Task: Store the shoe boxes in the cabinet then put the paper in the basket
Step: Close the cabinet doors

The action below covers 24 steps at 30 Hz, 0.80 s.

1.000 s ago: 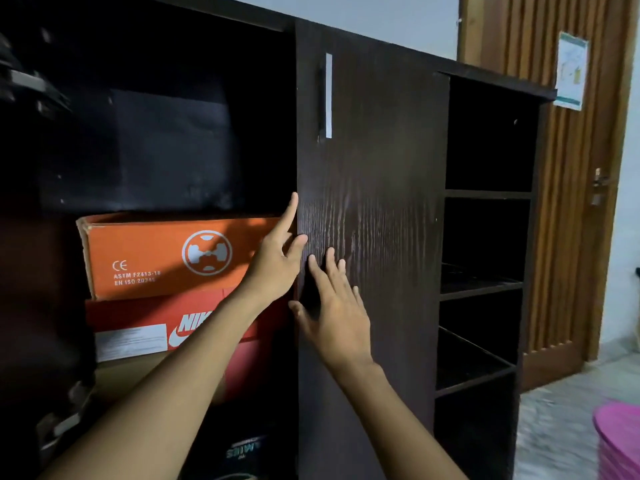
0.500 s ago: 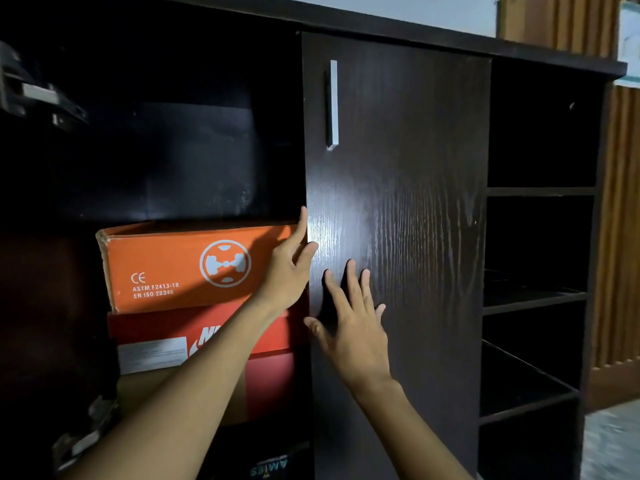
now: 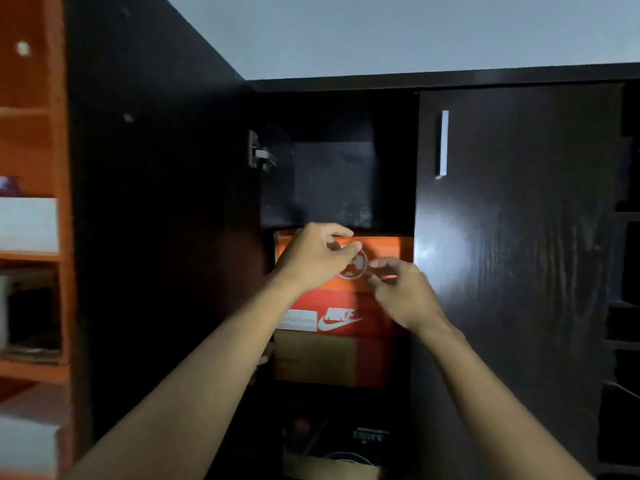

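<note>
Pale grey wall (image 3: 415, 29) above, orange wooden shelving (image 3: 34, 258) at far left, dim light throughout.

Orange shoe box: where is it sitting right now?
Head view, centre: the orange shoe box tops the stack in the open cabinet compartment, on the red Nike box, just left of the closed door.

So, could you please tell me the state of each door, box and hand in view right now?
Left cabinet door: swung open.
Right cabinet door: closed.
Orange shoe box: inside the cabinet, top of the stack.
Red Nike box: inside, directly beneath the orange one.
Left hand: fingers curled in front of the orange box; grip unclear through blur.
Right hand: likewise curled there, grip unclear.
</note>
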{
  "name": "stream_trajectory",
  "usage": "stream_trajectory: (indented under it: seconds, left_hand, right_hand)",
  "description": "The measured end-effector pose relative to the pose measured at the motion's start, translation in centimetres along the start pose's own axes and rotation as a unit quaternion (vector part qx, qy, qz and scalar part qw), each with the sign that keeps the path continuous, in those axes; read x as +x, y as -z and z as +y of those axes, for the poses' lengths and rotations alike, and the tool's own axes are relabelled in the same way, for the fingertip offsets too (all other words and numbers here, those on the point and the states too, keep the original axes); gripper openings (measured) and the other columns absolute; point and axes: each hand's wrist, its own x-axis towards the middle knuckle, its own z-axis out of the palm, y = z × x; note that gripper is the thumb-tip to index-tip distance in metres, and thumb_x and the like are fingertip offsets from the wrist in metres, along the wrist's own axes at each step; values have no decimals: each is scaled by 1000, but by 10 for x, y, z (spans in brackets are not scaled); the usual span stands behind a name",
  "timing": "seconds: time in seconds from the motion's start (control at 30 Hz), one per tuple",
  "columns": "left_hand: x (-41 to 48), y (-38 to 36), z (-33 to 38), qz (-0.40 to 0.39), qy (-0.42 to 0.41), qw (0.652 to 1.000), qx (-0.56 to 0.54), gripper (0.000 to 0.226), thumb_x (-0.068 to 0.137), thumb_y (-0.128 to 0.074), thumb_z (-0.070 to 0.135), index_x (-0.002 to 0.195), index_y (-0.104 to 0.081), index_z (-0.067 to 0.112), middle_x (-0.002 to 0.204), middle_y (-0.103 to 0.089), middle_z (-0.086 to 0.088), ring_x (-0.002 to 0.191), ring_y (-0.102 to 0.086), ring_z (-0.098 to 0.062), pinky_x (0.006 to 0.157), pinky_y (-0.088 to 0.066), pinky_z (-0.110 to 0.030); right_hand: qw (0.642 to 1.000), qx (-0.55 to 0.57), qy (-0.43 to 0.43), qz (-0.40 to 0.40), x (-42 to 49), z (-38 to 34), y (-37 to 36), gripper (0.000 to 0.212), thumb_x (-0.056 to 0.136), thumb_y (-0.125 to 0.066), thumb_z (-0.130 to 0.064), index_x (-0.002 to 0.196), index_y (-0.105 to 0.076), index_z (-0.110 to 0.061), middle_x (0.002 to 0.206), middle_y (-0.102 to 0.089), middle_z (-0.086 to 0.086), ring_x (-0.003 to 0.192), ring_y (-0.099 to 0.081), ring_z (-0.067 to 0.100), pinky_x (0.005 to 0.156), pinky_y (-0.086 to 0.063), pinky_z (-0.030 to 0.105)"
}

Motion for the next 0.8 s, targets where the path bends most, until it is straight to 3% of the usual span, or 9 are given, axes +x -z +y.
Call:
stream_trajectory:
  seconds: [0.1,0.17,0.27,0.33,0.43,0.53,0.6,0.67,0.8]
  left_hand:
    - [-22,63,16,87,-66,991,77,25,85,-71,33,109,-73,24,86,-70,8,81,-66,-7,78,-52,-23]
    - [-34,103,23,165,-146,963,156,27,87,-69,31,112,-71,21,94,-68,6,88,-63,-9,83,-51,-25]
    - [-47,157,28,319,-241,868,293,32,91,-61,27,119,-66,14,112,-63,-5,108,-57,-17,94,-42,-18]
    - [-56,181,27,391,-239,838,297,36,93,-60,27,126,-61,12,121,-58,-10,117,-52,-19,100,-39,-18]
    - [-63,208,15,420,-137,868,227,48,94,-57,33,139,-48,15,134,-50,-7,126,-46,-16,105,-41,-27]
    - [-69,221,8,326,-25,942,73,35,98,-52,40,127,-60,20,121,-62,-1,110,-58,-7,95,-52,-30]
    - [-72,219,11,284,-19,959,2,19,100,-49,39,98,-67,32,96,-68,7,90,-62,9,78,-52,-15]
    - [-74,218,14,278,-21,960,-18,15,99,-49,37,93,-63,38,90,-64,20,84,-57,20,71,-46,-4]
    - [-73,213,19,230,-20,970,-77,29,95,-53,42,112,-69,25,107,-72,1,102,-67,-9,87,-56,-28]
  right_hand:
    - [987,131,91,-27,-7,-49,-30,11,91,-68,-23,102,-70,-24,94,-70,-17,89,-63,-7,88,-48,19]
    - [969,192,149,-52,-13,-81,-46,13,92,-67,-15,101,-69,-23,89,-68,-19,80,-60,-15,81,-44,9]
    - [944,245,202,-88,-19,-119,-74,18,93,-66,-18,108,-68,-28,99,-71,-14,92,-63,-8,88,-48,18]
    - [934,261,225,-98,-23,-140,-91,24,93,-66,-26,115,-65,-35,113,-67,-13,107,-60,-6,97,-47,23]
    - [921,276,256,-100,-34,-166,-109,39,90,-62,-46,128,-58,-40,130,-57,-16,124,-51,-3,107,-45,33]
    - [913,271,274,-136,-46,-182,-113,51,90,-61,-53,138,-49,-42,143,-46,-21,133,-41,-4,113,-40,35]
    - [912,263,279,-146,-51,-186,-113,57,89,-60,-56,142,-44,-42,149,-41,-22,137,-36,-4,114,-37,36]
    - [912,258,282,-149,-53,-188,-110,63,87,-58,-62,145,-40,-44,152,-36,-22,140,-33,-3,115,-36,38]
    - [914,254,276,-157,-58,-181,-97,74,79,-58,-72,145,-37,-47,157,-27,-23,140,-27,-6,116,-34,36]
